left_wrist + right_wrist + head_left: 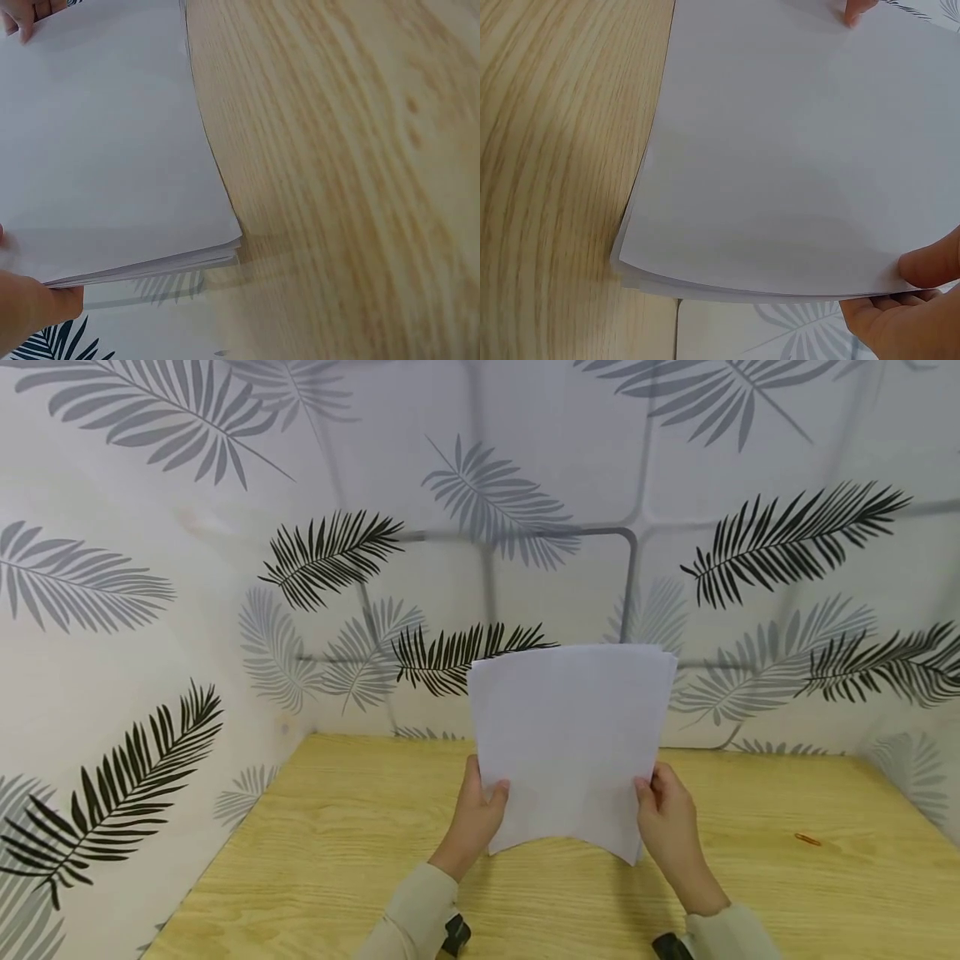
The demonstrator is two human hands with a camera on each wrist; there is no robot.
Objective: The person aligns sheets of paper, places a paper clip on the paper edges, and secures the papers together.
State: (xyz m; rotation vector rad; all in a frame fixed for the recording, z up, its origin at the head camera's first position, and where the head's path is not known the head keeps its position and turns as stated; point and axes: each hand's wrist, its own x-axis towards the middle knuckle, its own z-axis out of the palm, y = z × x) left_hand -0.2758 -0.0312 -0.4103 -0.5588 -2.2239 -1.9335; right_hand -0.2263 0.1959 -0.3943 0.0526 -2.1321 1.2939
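Observation:
A stack of white paper sheets [573, 735] stands upright above the table, slightly bowed, its lower edge arching in the middle. My left hand [480, 810] grips its left side, thumb in front and fingers behind. On the opposite side my right hand [670, 822] pinches the stack the same way. Both wrist views show the layered edges of the sheets [112, 142] slightly out of line at a corner. In the right wrist view, the right thumb [930, 262] presses on the front sheet while the other fingers support the back.
An orange paper clip [807, 839] lies on the wooden table [315, 843], to the right of the right hand. Behind the table rises a wall covering [525, 585] with a leaf pattern, which also runs along the left side.

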